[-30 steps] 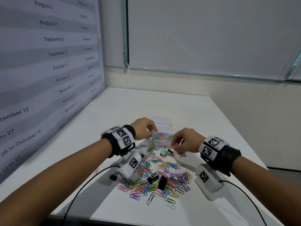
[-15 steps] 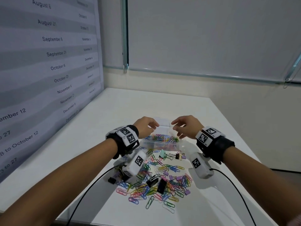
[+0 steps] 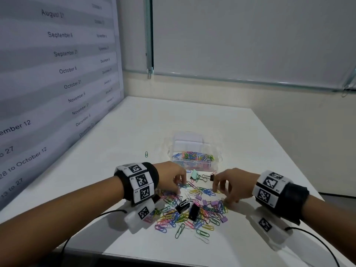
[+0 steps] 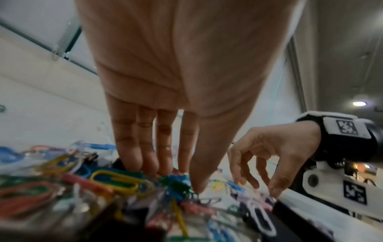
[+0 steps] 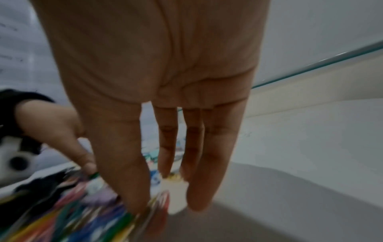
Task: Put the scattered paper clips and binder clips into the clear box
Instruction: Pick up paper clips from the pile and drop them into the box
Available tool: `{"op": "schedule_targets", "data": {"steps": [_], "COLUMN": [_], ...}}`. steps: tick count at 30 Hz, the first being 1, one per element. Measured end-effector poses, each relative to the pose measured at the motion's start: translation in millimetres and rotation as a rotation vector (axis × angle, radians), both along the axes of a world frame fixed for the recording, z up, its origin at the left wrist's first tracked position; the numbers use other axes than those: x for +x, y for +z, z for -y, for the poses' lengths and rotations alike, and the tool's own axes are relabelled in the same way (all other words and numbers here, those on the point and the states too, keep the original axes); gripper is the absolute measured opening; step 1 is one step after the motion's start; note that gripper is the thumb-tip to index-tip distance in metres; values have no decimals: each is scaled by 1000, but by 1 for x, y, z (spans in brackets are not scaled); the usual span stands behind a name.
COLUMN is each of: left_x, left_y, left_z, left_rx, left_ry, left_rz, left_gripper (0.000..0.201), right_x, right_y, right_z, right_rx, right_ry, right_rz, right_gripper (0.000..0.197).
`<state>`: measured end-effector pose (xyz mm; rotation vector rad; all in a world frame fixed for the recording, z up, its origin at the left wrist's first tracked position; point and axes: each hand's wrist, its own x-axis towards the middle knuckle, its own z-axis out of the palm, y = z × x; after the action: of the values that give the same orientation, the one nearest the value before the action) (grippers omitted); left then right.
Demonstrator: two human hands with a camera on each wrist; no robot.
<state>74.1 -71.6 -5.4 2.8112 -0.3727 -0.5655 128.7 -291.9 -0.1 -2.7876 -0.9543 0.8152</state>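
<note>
The white table (image 3: 240,135) fills the lower half of the head view, and the clear box (image 3: 194,157) stands just above centre frame, its lid folded back toward the top, a layer of coloured clips already inside. Directly below the box, toward the bottom of the frame, lies the heap of paper clips (image 3: 190,212). It spreads wider left to right than top to bottom, with two black binder clips (image 3: 187,208) near its middle and small pastel ones along its upper and right edges. A lone green paper clip (image 3: 146,154) sits apart, left of the box.

Both hands are at the heap's upper edge, so the box lies up-frame from each, about equally near. The left hand (image 3: 171,179) reaches palm-down, its fingers (image 4: 132,157) extended close together onto the clips, the thumb tip meeting a blue-green tangle. Whether it has pinched yet is doubtful. The right hand (image 3: 231,186) also hangs palm-down, fingers (image 5: 207,163) long and slightly parted, tips at the clips; the right wrist view is too blurred to show a grip.
</note>
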Motion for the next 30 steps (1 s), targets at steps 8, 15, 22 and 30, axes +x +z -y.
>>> {"op": "schedule_targets", "data": {"steps": [8,15,22,30], "left_x": [2,3,2,8], "left_y": [-9,-11,-10,0], "left_z": [18,27,22,6], "left_rx": [-3,-11,27,-196], "left_ry": [-35,-50,-54,85], "left_rz": [58,122,137,131], "left_gripper": [49,33,18,12], "right_x": [-10,-7,-12,-2], "right_y": [-12,-18,-16,-8], "right_z": [-13,-44,-54,-41], "right_rx": [133,178,202,253], "right_ry": [21,38,43,-12], "right_rz": [104,167,139,97], "right_gripper": [49,43,24,8]}}
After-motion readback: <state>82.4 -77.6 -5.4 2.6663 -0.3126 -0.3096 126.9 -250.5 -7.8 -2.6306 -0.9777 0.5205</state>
